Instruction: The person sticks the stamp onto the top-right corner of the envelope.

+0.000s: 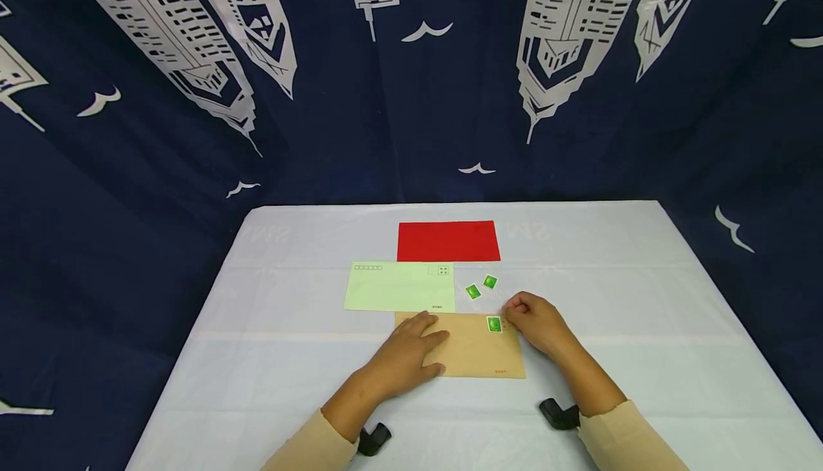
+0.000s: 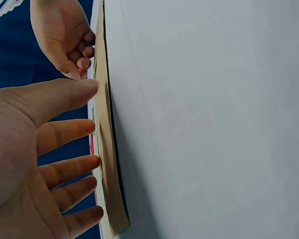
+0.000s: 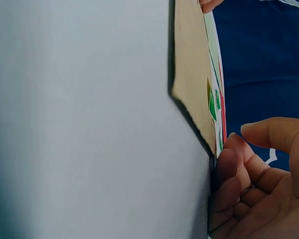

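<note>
A brown kraft envelope (image 1: 472, 357) lies on the white table. A green stamp (image 1: 494, 324) sits near its upper right corner. My left hand (image 1: 403, 357) rests spread on the envelope's left part; in the left wrist view its fingers (image 2: 72, 167) are nearly straight. At the upper right corner is my right hand (image 1: 539, 322), its fingers loosely curled. The right wrist view shows nothing between thumb and index finger (image 3: 239, 149). Whether its fingertips touch the envelope, I cannot tell. Two more green stamps, one nearer (image 1: 473, 291) and one farther (image 1: 490, 281), lie above the envelope.
A pale green envelope (image 1: 398, 289) lies just beyond the brown one, and a red envelope (image 1: 448, 241) behind that. The white tablecloth (image 1: 270, 364) surrounds them. A dark blue curtain with white building prints (image 1: 411, 113) hangs at the table's far edge.
</note>
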The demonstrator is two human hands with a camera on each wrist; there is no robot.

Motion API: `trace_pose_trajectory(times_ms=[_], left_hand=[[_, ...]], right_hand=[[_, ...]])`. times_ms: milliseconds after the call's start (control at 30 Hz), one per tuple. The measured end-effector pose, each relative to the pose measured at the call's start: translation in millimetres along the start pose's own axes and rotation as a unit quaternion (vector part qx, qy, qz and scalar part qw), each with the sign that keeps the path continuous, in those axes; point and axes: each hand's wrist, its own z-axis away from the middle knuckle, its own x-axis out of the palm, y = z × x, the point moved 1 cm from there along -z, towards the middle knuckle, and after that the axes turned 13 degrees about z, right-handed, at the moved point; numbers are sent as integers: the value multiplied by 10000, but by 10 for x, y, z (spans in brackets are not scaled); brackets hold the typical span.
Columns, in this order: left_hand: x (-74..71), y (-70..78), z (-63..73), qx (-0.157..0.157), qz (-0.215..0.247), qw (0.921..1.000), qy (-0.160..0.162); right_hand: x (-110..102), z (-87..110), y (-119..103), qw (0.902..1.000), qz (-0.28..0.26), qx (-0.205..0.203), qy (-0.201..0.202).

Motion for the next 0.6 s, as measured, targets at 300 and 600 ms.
trace_pose_trajectory(times_ms=[300, 600], left_hand=[[-99, 3, 15, 262, 90, 9983, 504], [-223, -35, 25, 336, 213, 9965, 737]], right_hand=[[-20, 27, -21, 9997, -240, 10, 97], [-58, 64, -60, 9989, -425, -35, 197]])
